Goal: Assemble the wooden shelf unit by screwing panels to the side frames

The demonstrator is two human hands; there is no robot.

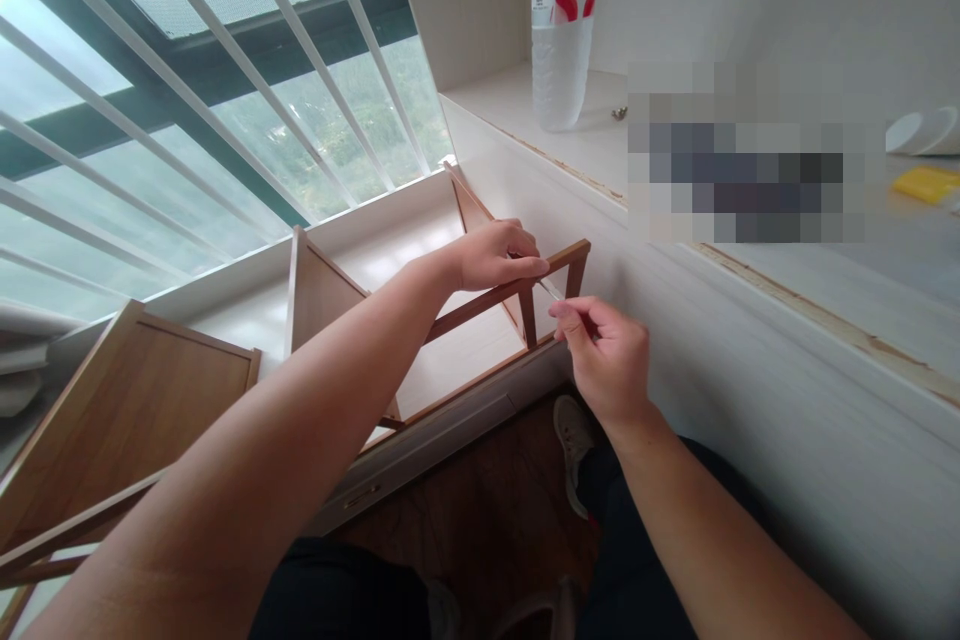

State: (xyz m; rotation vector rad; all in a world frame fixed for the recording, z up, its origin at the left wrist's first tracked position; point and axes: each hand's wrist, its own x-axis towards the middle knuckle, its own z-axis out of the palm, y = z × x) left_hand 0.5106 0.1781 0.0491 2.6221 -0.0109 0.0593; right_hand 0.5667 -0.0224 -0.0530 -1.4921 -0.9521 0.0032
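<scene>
A brown wooden rack (480,303), made of bars and panels, stands on the white window ledge. My left hand (496,257) rests on its top bar near the right end, fingers curled and thumb pressed along the wood. Just right of it, my right hand (607,352) is closed in a pinch on a thin metal rod (550,289) that looks like a hex key. The rod's far end reaches to the bar beside my left thumb, and my fingers hide its tip. More wooden panels (150,390) of the rack slope away to the left.
A water bottle (564,50) stands on the pale shelf to the right, with small metal pieces (619,113) beside it. A yellow item (926,185) and white cylinders lie farther right. White bars (202,20) cross the window. My shoe (574,445) is on the dark floor.
</scene>
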